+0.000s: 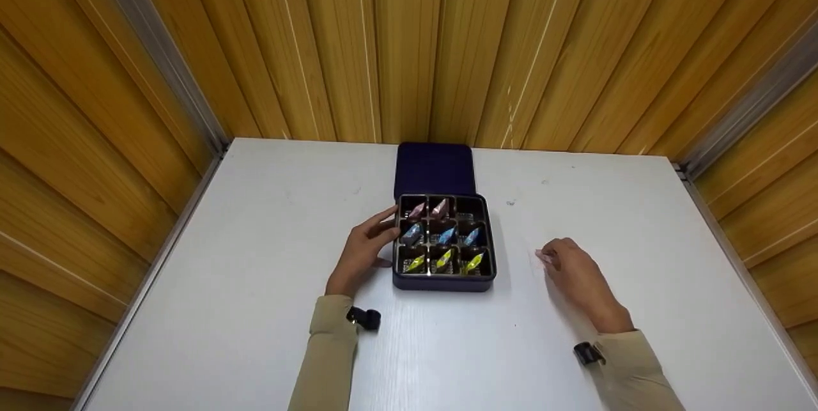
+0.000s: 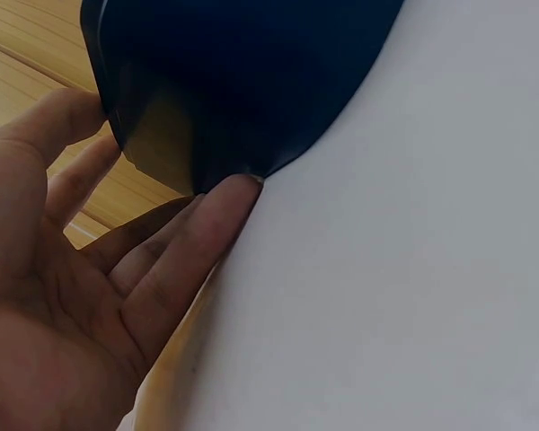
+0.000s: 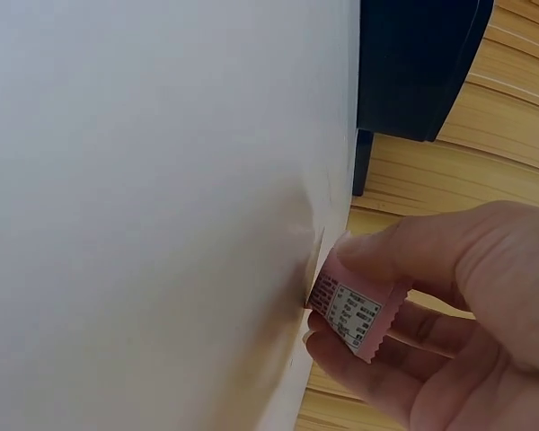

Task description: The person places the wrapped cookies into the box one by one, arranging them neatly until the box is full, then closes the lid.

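Note:
A dark blue box (image 1: 444,284) stands on the table with its lid (image 1: 434,169) folded back. Its divided insert holds small wrapped candies: pink ones (image 1: 440,208) in the left and middle back compartments, blue ones (image 1: 447,235) across the middle row, yellow ones (image 1: 444,260) across the front. At the box's left side, my left hand (image 1: 363,251) touches the wall and rim with extended fingers, seen close in the left wrist view. Right of the box, my right hand (image 1: 578,277) pinches a pink wrapped candy (image 3: 352,310) between thumb and fingers, low over the table.
The white table (image 1: 243,334) runs back to wood-patterned panels (image 1: 409,46), with more panels on both sides. Metal rails (image 1: 153,46) mark the corners. Each wrist wears a black strap device (image 1: 364,318).

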`<state>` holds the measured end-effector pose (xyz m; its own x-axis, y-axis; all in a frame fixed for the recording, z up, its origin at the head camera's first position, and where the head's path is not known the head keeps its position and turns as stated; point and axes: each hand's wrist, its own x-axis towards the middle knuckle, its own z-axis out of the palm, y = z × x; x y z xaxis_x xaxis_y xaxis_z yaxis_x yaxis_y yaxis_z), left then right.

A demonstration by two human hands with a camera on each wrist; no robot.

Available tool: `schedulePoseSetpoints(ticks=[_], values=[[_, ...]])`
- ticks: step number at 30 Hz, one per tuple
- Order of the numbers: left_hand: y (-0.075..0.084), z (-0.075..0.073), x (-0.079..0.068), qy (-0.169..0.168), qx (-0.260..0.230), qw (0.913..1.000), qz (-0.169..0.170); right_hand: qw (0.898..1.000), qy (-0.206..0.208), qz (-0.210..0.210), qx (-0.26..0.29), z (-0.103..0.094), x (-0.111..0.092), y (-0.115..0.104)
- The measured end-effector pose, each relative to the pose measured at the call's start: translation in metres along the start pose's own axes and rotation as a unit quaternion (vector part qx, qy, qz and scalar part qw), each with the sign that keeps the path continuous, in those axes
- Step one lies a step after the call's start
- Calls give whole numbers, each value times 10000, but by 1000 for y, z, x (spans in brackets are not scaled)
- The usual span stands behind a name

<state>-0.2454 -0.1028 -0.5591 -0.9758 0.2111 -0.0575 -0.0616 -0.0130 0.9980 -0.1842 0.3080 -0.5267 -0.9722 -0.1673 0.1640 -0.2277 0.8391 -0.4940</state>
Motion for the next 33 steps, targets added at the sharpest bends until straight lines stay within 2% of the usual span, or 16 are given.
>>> schedulePoseSetpoints(ticks=[7,13,21,33], values=[[-1,-1,1,-16,27,10000,27,9999,79,0,-113,-3,1,3],[-2,-1,1,-50,30,10000,59,9997,101,196,-113,-7,0,5],[-3,-2,3,43,187,9997,138,9992,292,198,-172,-8,0,6],[-3,-1,2,52,160,9998,117,9972,616,130,404,-3,1,8]])
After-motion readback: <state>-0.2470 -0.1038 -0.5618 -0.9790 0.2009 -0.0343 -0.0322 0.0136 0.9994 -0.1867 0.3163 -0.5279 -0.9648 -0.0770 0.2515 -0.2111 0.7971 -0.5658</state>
